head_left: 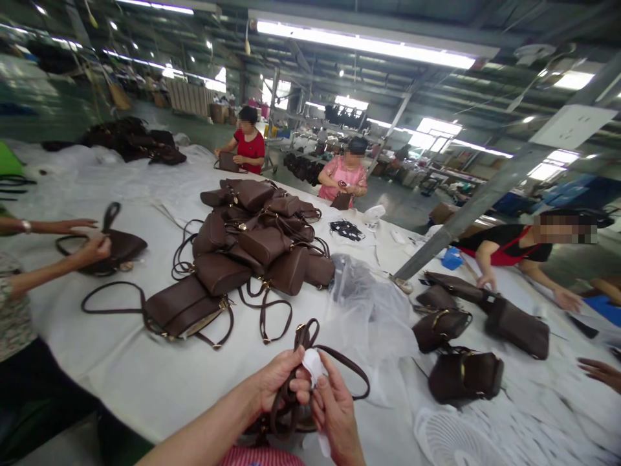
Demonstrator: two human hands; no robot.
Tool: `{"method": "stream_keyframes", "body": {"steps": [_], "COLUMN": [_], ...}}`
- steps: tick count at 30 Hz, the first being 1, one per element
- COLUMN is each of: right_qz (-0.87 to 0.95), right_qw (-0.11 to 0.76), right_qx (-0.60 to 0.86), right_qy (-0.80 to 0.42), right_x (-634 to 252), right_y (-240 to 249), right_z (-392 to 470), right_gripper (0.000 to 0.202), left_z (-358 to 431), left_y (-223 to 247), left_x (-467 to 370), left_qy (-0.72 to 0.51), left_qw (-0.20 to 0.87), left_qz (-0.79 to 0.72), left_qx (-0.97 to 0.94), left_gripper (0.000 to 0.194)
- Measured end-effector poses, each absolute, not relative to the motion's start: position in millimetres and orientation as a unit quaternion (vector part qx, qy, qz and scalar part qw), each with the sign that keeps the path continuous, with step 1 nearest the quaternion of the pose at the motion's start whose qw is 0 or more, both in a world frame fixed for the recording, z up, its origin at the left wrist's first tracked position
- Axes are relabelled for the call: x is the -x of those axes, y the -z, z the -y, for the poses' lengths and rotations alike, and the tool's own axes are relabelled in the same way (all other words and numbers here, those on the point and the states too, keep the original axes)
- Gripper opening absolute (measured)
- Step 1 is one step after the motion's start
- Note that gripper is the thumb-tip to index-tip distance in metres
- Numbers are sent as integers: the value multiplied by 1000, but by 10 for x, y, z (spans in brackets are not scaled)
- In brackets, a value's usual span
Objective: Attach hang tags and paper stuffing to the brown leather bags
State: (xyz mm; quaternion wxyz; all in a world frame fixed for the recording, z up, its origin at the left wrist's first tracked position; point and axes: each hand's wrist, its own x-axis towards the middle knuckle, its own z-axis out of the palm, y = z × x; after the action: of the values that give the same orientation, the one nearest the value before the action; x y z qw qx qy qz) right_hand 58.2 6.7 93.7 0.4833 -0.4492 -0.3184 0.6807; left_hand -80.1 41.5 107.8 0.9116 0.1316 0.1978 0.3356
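At the near edge of the table, my left hand point(279, 382) is closed round the brown strap point(305, 333) of a bag, whose loops stick out above and to the right. My right hand point(334, 408) pinches a white piece point(313, 366), thin and soft-looking, against the strap. Both hands are close together, nearly touching. The bag's body lies low beneath them, mostly hidden by my hands. Just beyond is a brown bag point(179, 304) with its strap spread out, in front of a large heap of brown bags point(264, 243).
Clear plastic sheeting point(369, 310) lies right of the heap. Dark bags point(466, 375) and a white fan grille point(451, 440) are at the right. A metal post point(460, 213) slants over the table. People work left, right and across; one hand point(92, 249) holds a bag.
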Motion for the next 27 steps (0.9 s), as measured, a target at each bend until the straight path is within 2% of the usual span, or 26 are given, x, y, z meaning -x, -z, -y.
{"method": "stream_keyframes", "body": {"steps": [5, 9, 13, 17, 22, 27], "right_qz": [303, 321, 383, 410, 428, 446], "right_qw": [487, 489, 523, 534, 480, 439], "right_qx": [476, 482, 513, 533, 537, 503], "right_qy": [-667, -653, -563, -512, -546, -596], "right_x": [-569, -590, -694, -786, -784, -788], "right_y": [-856, -788, -788, -910, -1046, -1006], "right_z": [-85, -94, -92, -88, -79, -51], "right_gripper": [68, 67, 48, 39, 43, 38], "left_z": [-411, -408, -425, -430, -383, -352], "left_y": [-1030, -1099, -1176, -1161, -1169, -1229], "left_x": [775, 758, 757, 776, 788, 783], "left_qy": [-313, -341, -392, -416, -414, -387], "left_qw": [924, 906, 854, 833, 840, 850], "left_qz": [-188, -212, -298, -328, -295, -256], "left_qx": [-114, -131, -170, -161, -188, -247], "left_gripper": [59, 50, 38, 43, 47, 51]}}
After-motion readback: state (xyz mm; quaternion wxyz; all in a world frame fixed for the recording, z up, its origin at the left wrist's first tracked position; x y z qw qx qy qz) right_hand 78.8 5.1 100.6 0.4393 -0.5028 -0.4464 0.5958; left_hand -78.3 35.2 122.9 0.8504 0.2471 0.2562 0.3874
